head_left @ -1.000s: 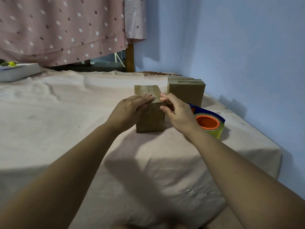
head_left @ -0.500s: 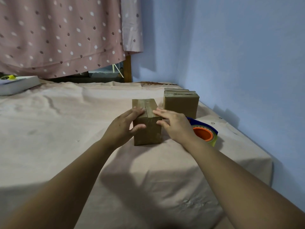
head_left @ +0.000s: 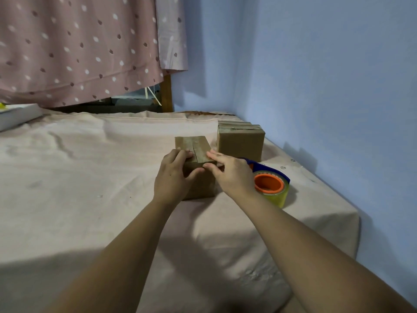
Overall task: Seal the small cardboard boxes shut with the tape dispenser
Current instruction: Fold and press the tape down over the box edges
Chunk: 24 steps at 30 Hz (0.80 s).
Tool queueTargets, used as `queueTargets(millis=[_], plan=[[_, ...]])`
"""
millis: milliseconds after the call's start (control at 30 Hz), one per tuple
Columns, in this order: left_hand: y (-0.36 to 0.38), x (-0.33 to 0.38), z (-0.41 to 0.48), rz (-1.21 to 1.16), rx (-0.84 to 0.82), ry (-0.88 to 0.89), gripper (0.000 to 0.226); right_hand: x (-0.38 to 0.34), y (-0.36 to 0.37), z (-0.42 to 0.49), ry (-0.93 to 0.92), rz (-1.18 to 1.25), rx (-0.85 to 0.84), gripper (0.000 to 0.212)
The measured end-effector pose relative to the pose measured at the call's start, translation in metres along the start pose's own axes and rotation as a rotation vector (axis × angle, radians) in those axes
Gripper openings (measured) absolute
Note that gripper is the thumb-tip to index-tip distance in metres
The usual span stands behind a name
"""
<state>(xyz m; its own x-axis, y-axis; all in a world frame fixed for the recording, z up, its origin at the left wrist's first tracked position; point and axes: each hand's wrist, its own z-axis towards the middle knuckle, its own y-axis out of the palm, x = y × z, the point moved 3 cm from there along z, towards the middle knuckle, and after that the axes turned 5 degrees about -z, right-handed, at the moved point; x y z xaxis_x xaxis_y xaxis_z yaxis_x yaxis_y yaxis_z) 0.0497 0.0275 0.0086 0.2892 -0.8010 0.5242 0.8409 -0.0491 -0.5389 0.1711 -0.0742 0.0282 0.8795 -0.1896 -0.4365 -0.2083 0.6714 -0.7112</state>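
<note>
The left hand (head_left: 173, 177) grips the box (head_left: 196, 146) at its near top edge. Its fingers curl over onto the left flap and the thumb lies across the near face, below the fingertips. The right hand (head_left: 230, 175) meets the same box from the other side. Its fingers are fairly straight and slightly spread, with the forefinger lying along the right flap and the thumb against the top of the near face, close to the left thumb. The box stands between the two hands, under their fingertips, on the sheet (head_left: 90, 177). Both top flaps are down, and a dark seam runs between them, away from the hands. The flaps shine a little, but whether tape lies on them cannot be told.

The dispenser (head_left: 270, 186) lies on the sheet just right of the right hand, beside its wrist. It has a blue body, an orange core and a roll of yellowish clear tape. The wrist covers its near left part, so whether they touch cannot be told. Neither hand holds it.

The far box (head_left: 240, 143) stands beyond the right hand's fingertips, closed and just apart from the held box. More cardboard edges show behind it.

A blue wall (head_left: 316, 75) rises well to the right of the right hand. A pink dotted curtain (head_left: 79, 53) hangs far beyond the left hand, next to a wooden post (head_left: 167, 93). A flat white slab (head_left: 18, 114) lies far out to the left of the left hand, at the sheet's far edge.
</note>
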Motion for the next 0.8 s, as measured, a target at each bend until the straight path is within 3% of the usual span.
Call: queueTargets(millis=[167,333,433,500,567,667,733,800], plan=[[-0.001,0.002,-0.001,0.016,0.037,0.036,0.045,-0.006,-0.005,0.002,0.020,-0.075,-0.017,0.038],[-0.007,0.010,-0.005,0.105,0.054,0.073,0.051,-0.014,-0.008,0.008,-0.024,-0.181,-0.158,0.037],[-0.023,0.020,-0.013,-0.057,0.187,0.117,0.050,-0.021,-0.011,0.006,0.014,-0.247,-0.194,0.048],[-0.038,0.019,-0.006,-0.204,0.323,-0.028,0.043,-0.031,-0.012,0.002,0.036,-0.165,-0.199,0.046],[-0.053,0.006,0.009,-0.244,0.442,-0.318,0.035,-0.043,-0.008,-0.004,0.034,-0.100,-0.230,0.042],[-0.059,-0.028,0.025,-0.498,0.307,-0.709,0.043,-0.055,0.001,-0.009,0.021,-0.198,-0.291,0.057],[-0.055,-0.042,0.021,-0.633,0.204,-0.737,0.039,-0.054,0.005,-0.008,0.022,-0.247,-0.279,0.057],[-0.055,-0.044,0.012,-0.577,0.219,-0.680,0.030,-0.049,0.006,-0.001,0.057,-0.163,-0.279,0.050]])
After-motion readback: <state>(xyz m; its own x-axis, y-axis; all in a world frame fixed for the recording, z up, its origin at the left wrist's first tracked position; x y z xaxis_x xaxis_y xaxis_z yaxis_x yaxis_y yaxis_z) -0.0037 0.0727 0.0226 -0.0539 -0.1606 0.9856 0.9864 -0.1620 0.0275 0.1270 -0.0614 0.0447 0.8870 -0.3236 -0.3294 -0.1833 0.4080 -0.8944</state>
